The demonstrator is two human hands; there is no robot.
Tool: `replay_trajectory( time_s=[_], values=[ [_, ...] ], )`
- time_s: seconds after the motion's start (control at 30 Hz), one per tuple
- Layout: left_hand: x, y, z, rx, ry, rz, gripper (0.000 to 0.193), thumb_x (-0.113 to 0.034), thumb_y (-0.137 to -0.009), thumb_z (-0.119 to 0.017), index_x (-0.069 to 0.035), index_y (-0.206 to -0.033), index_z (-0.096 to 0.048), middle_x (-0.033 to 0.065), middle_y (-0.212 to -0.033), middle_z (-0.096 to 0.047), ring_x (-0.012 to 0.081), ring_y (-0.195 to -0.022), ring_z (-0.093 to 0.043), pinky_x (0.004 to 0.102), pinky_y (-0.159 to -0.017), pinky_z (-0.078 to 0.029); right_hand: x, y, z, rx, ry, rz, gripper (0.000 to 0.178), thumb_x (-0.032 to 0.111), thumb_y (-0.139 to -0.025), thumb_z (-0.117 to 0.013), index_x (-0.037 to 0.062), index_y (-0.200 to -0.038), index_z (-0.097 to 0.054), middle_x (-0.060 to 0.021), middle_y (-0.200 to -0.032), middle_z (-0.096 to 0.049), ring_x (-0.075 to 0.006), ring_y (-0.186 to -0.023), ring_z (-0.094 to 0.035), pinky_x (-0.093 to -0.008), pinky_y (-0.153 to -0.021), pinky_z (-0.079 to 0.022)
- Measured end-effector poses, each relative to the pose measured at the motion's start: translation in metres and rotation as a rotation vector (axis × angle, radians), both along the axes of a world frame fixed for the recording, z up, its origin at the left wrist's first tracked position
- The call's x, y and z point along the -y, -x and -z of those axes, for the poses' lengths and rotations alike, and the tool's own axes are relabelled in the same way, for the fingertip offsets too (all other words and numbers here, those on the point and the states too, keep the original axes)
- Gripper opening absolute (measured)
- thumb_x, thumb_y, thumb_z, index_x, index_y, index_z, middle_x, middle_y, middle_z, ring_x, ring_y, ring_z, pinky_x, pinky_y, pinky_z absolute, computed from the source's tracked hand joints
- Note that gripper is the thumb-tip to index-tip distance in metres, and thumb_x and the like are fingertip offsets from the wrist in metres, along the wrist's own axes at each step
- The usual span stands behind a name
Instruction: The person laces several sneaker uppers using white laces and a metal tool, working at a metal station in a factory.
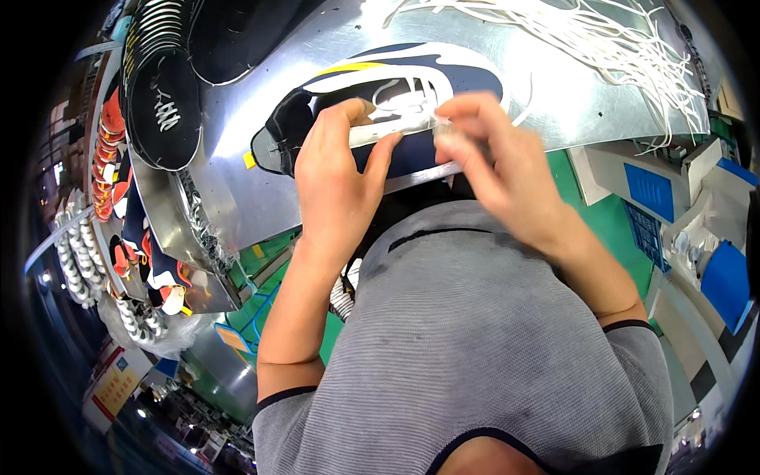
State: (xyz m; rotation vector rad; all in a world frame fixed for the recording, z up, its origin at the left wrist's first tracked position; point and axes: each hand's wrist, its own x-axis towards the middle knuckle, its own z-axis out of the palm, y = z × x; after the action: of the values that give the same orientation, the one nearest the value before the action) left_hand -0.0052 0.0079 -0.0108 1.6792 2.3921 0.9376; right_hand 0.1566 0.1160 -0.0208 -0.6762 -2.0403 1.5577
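The shoe (416, 150), coloured navy, white and yellow, lies at the near edge of the metal surface (237, 194), between the two hands, with its toe directed to the right and its heel to the left. A yellow tab (249, 161) projects at the heel. The left hand (348, 154) is closed on the near side of the shoe opening: the fingers bend over the white eyelet edge, and the thumb bears on the outer side, so that the edge is pinched between them. The right hand (445, 127) is positioned at the front of the lacing area, thumb and fingertips drawn near each other beside the white lace (412, 96); these fingers are blurred, and it cannot be determined whether the lace is gripped. The lace crosses the shoe opening in loose loops. A curved white strand (529, 91) is located just beyond the toe. A tangled pile of white laces (602, 47) occupies the far right portion of the surface. Dark footwear (165, 119) is located at the far left. Red-orange pieces (107, 162) are stacked farther left. Green floor (566, 186) is visible below the surface.
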Motion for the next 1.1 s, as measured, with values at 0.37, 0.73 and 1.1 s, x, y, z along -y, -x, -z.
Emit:
replay_trajectory(
  time_s=[0.37,0.73,1.1],
  values=[
    [0.001,0.008,0.003,0.124,-0.054,0.032,0.025,-0.005,-0.077,-0.078,-0.001,-0.095,-0.060,0.0125,-0.086,-0.066,0.0310,-0.077,-0.066,0.0372,-0.067,-0.051,0.008,0.008,0.018,0.122,0.024,-0.065,0.016,0.012,-0.095,-0.059,0.0002,-0.103,-0.050,-0.0147,-0.080,-0.069,-0.0315,-0.072,-0.067,-0.0396,-0.064,-0.050],
    [0.013,0.011,0.020,0.114,-0.167,0.182,0.022,-0.006,-0.081,-0.076,-0.004,-0.092,-0.058,0.0089,-0.081,-0.066,0.0272,-0.068,-0.064,0.0355,-0.060,-0.048,0.007,0.039,0.014,0.243,0.288,-0.052,0.019,0.016,-0.096,-0.054,-0.0018,-0.101,-0.049,-0.0098,-0.066,-0.064,-0.0249,-0.062,-0.064,-0.0360,-0.064,-0.050],
    [0.022,0.016,0.028,-0.053,-0.321,0.272,0.029,0.004,-0.076,-0.075,-0.004,-0.094,-0.054,0.0090,-0.073,-0.057,0.0267,-0.059,-0.054,0.0354,-0.050,-0.042,0.007,0.016,0.006,0.309,-0.105,-0.057,0.024,0.027,-0.096,-0.061,0.0053,-0.103,-0.054,-0.0122,-0.070,-0.065,-0.0296,-0.062,-0.067,-0.0400,-0.058,-0.051]
  ],
)
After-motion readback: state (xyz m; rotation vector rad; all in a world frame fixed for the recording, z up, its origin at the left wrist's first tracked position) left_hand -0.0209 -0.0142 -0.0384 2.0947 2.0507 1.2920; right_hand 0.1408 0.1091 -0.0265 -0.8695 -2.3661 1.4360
